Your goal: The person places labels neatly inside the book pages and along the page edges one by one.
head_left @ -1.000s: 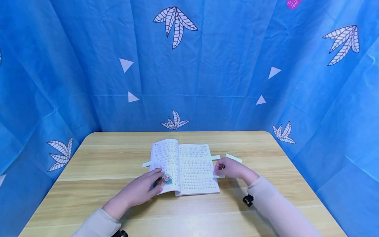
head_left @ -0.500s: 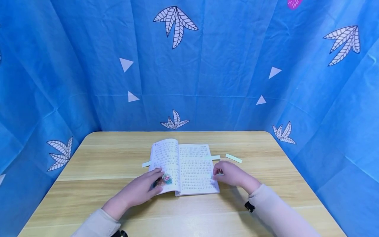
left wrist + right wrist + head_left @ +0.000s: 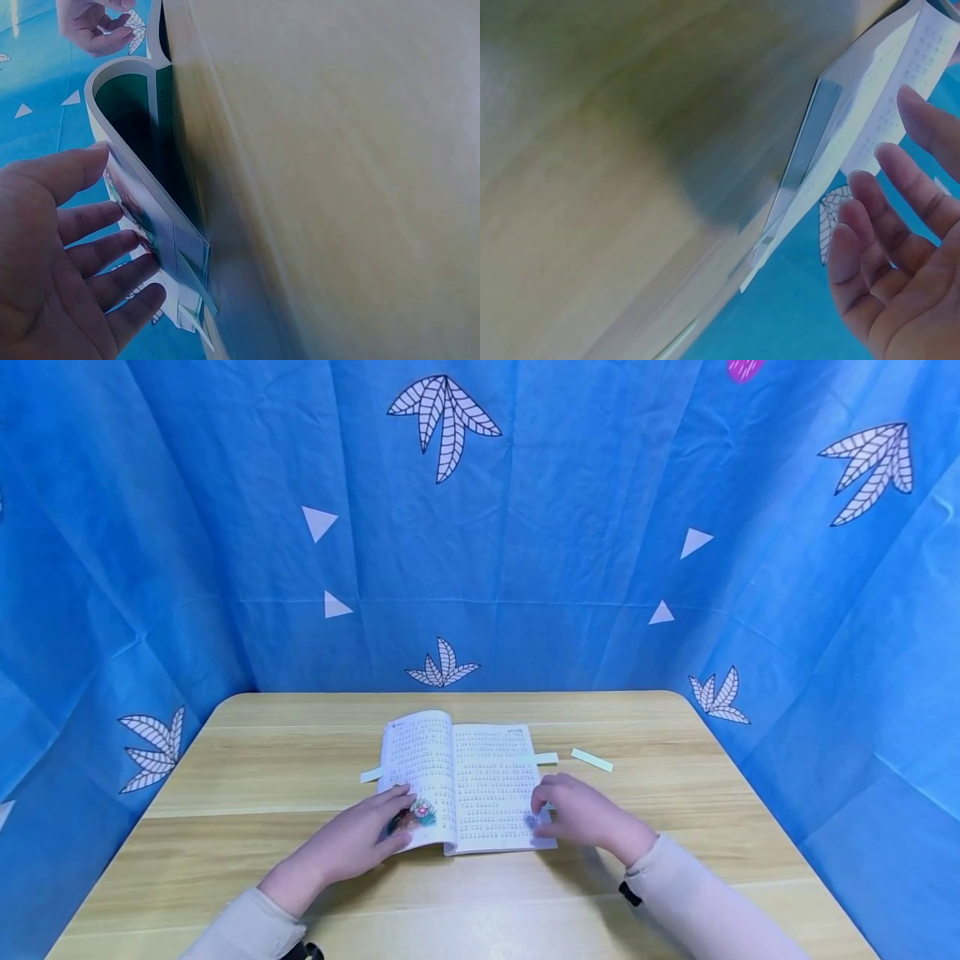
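An open book (image 3: 491, 789) lies on the table with printed text on both pages. Flat on its raised left page, near a coloured picture (image 3: 423, 812), rests my left hand (image 3: 360, 837), fingers spread; the left wrist view shows them straight against the page. My right hand (image 3: 581, 814) hovers at the right page's lower outer edge. Its fingers are loosely bent, and in the right wrist view nothing is between them. A pale paper strip (image 3: 816, 127) lies along that page's edge, largely hidden by the right hand in the head view.
Another pale strip (image 3: 547, 758) sticks out from the right page higher up, and one (image 3: 371, 775) from the left side. A loose strip (image 3: 592, 760) lies on the wooden table (image 3: 300, 760) right of the book. Blue patterned cloth (image 3: 480, 560) surrounds the table.
My right hand pinched the lower strip at the page's edge a second ago. It has moved slightly left and nearer, and its fingers have come apart. The left hand has stayed still.
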